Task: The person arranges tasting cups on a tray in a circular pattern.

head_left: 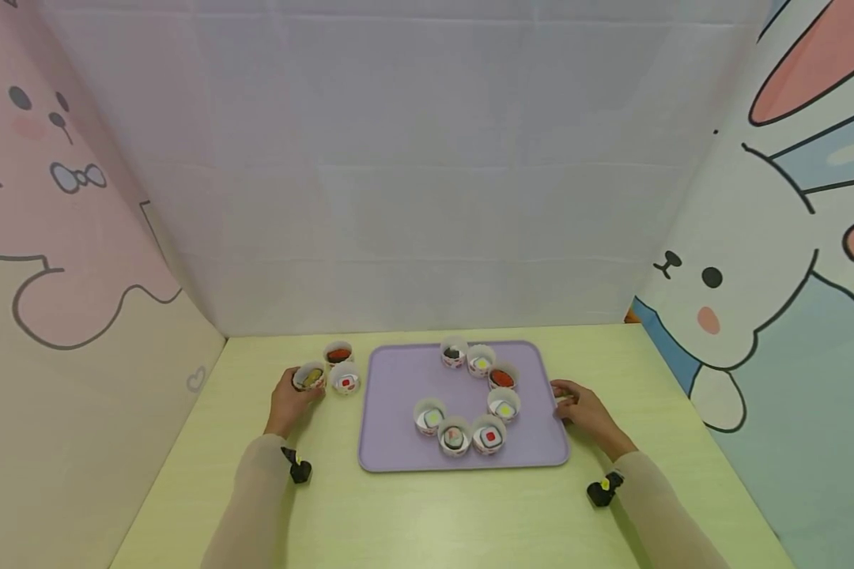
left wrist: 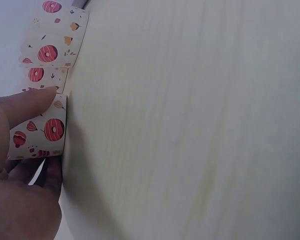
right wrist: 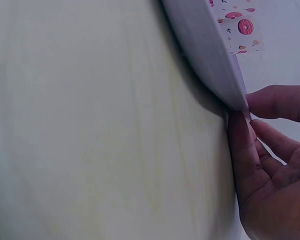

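My left hand (head_left: pixel 289 404) grips a paper baking cup (head_left: pixel 309 377) with a yellowish piece inside, left of the tray; in the left wrist view the cup's printed wall (left wrist: pixel 39 134) shows red donuts, with thumb and fingers on either side. Touching or close by are a cup holding a red-orange piece (head_left: pixel 338 355) and a cup with a white, red-centred piece (head_left: pixel 345 379). At the right edge of the purple tray (head_left: pixel 398 411), my right hand (head_left: pixel 587 412) pinches the rim (right wrist: pixel 210 55) between thumb and fingers. Several similar cups (head_left: pixel 489 436) stand on the tray in a rough curve.
A pale yellow wooden table (head_left: pixel 427 514) lies under everything. White cloth (head_left: pixel 427 174) hangs behind it, and walls with cartoon animals flank both sides. Small black devices (head_left: pixel 300 472) are strapped at both wrists.
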The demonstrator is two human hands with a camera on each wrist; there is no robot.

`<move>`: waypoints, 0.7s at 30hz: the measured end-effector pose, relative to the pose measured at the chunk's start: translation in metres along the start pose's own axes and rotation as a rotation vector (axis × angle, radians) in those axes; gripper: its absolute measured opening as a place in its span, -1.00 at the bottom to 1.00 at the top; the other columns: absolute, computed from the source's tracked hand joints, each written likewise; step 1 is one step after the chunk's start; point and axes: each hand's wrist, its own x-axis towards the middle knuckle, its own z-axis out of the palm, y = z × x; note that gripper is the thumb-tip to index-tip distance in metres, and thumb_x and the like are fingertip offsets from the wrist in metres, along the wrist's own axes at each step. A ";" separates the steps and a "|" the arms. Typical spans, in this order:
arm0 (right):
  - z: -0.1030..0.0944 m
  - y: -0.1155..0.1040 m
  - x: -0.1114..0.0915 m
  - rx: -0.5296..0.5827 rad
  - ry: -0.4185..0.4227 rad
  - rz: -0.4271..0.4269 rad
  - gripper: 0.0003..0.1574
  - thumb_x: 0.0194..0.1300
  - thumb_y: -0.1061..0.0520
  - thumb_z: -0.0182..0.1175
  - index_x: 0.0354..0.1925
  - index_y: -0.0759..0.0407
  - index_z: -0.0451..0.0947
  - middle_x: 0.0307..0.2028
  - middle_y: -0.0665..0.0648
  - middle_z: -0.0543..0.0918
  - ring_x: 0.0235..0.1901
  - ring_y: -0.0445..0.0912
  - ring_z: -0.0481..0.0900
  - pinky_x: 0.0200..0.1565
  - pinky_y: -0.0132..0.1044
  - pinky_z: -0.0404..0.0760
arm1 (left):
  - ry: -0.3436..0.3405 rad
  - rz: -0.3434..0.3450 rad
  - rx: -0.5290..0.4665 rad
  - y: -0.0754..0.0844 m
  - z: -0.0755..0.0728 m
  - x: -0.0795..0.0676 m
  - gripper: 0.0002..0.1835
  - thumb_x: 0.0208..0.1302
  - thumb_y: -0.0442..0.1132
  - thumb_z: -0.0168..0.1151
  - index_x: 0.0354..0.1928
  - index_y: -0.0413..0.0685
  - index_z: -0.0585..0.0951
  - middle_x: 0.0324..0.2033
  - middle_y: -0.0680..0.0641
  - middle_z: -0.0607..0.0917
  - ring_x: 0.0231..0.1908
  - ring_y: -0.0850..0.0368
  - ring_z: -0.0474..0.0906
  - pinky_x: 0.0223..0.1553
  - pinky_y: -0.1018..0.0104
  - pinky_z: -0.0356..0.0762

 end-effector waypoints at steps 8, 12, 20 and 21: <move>-0.001 0.000 -0.002 -0.006 0.000 -0.008 -0.21 0.18 0.40 0.16 0.38 0.39 0.24 0.15 0.42 0.42 -0.17 -0.11 0.53 -0.22 -0.31 0.61 | 0.037 0.016 -0.012 0.001 0.001 -0.006 -0.29 0.27 -0.17 0.32 0.35 -0.28 0.25 0.27 -0.38 0.42 0.26 -0.29 0.37 0.26 -0.17 0.34; -0.001 0.002 -0.001 -0.011 0.010 -0.003 -0.21 0.17 0.39 0.15 0.38 0.37 0.25 0.15 0.40 0.44 -0.16 -0.11 0.53 -0.21 -0.31 0.60 | 0.024 0.008 0.009 0.002 0.001 -0.005 -0.26 0.25 -0.19 0.33 0.37 -0.28 0.22 0.28 -0.39 0.41 0.28 -0.30 0.35 0.28 -0.18 0.32; 0.000 0.003 0.000 -0.014 0.012 -0.009 -0.20 0.17 0.39 0.15 0.39 0.35 0.24 0.16 0.40 0.43 -0.14 -0.08 0.54 -0.21 -0.29 0.61 | 0.004 0.017 0.023 -0.001 0.004 -0.001 -0.24 0.18 -0.25 0.35 0.37 -0.26 0.22 0.26 -0.38 0.44 0.26 -0.30 0.37 0.28 -0.19 0.31; 0.000 0.003 0.000 -0.014 0.011 -0.009 -0.20 0.17 0.39 0.15 0.39 0.35 0.24 0.16 0.40 0.43 -0.14 -0.08 0.54 -0.20 -0.28 0.61 | 0.009 0.013 0.025 -0.001 0.004 -0.001 -0.25 0.19 -0.25 0.35 0.36 -0.25 0.23 0.25 -0.38 0.44 0.26 -0.29 0.37 0.28 -0.18 0.31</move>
